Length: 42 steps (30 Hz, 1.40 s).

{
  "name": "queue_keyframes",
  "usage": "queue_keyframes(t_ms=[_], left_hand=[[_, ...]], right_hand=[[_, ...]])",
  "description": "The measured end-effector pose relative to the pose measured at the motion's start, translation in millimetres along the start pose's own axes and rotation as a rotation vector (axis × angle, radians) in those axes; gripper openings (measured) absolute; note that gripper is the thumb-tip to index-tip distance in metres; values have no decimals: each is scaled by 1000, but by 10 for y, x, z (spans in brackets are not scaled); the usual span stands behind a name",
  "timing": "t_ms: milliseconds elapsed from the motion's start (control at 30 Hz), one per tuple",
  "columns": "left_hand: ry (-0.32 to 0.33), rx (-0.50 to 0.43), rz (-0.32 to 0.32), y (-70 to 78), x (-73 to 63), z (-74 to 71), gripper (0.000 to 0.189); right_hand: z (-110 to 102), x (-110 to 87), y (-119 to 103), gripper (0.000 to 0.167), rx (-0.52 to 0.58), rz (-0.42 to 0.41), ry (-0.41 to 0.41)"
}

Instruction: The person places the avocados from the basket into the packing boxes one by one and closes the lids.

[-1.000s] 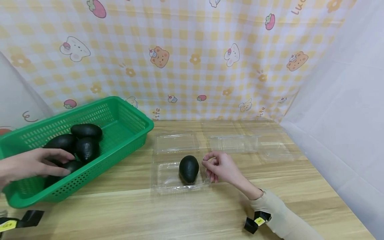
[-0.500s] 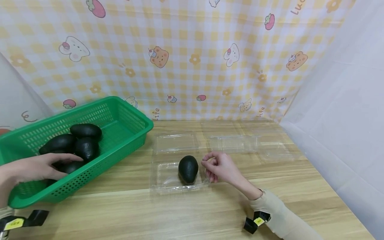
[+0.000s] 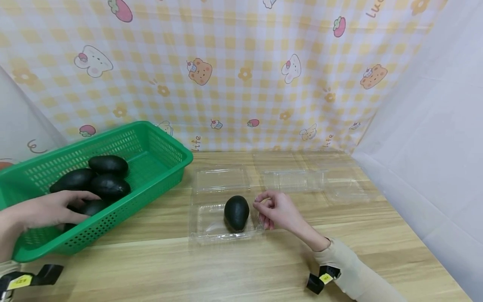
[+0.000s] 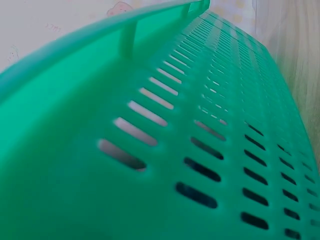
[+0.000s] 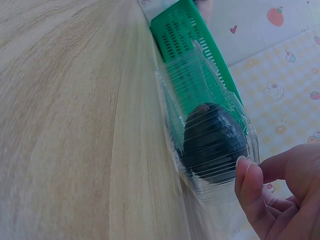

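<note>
In the head view my left hand (image 3: pixel 53 209) reaches into the green basket (image 3: pixel 151 188), its thumb and fingers curled round a dark avocado (image 3: pixel 92 207). More avocados (image 3: pixel 108 165) lie beside and behind that hand. The basket's slotted wall (image 4: pixel 165 130) hides the hand in the left wrist view. An open clear plastic clamshell box (image 3: pixel 207 224) lies mid-table, with one avocado (image 3: pixel 237 213) standing toward the right side of its near half. My right hand (image 3: pixel 277 212) pinches the box's right edge between thumb and fingers, close beside that avocado, as the right wrist view also shows.
More clear plastic boxes (image 3: pixel 294 180) lie at the back right of the wooden table (image 3: pixel 241 268). A checked cloth (image 3: pixel 241 96) hangs along the back edge. White sheeting (image 3: pixel 422 126) borders the right side.
My left hand has moved slightly right and lower into the basket. Near its fingertips one avocado has turned sideways and shifted right. My right hand and the box have stayed put.
</note>
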<state>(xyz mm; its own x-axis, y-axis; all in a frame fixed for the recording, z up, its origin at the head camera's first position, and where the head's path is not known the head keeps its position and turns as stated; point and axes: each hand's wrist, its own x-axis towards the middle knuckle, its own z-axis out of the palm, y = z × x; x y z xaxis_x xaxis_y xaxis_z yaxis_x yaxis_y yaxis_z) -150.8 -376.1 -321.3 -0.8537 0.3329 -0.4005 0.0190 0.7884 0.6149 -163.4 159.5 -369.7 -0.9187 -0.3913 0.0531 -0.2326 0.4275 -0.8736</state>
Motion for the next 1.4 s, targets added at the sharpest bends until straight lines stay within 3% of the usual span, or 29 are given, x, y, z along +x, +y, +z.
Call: queue_keyframes(t_ms=[267, 533, 733, 1133, 1400], left_hand=[[116, 66, -2, 92, -17, 25, 61], [240, 116, -64, 242, -22, 28, 87], [343, 174, -114, 376, -16, 31, 94], [411, 126, -148, 533, 1, 53, 100], [413, 107, -106, 736, -4, 131, 98]], right_hand=[[-1, -2, 5, 20, 7, 3, -2], [-8, 2, 22, 19, 1, 1, -6], [-3, 9, 27, 19, -5, 9, -5], [7, 8, 27, 20, 8, 9, -3], [5, 6, 30, 20, 9, 2, -3]])
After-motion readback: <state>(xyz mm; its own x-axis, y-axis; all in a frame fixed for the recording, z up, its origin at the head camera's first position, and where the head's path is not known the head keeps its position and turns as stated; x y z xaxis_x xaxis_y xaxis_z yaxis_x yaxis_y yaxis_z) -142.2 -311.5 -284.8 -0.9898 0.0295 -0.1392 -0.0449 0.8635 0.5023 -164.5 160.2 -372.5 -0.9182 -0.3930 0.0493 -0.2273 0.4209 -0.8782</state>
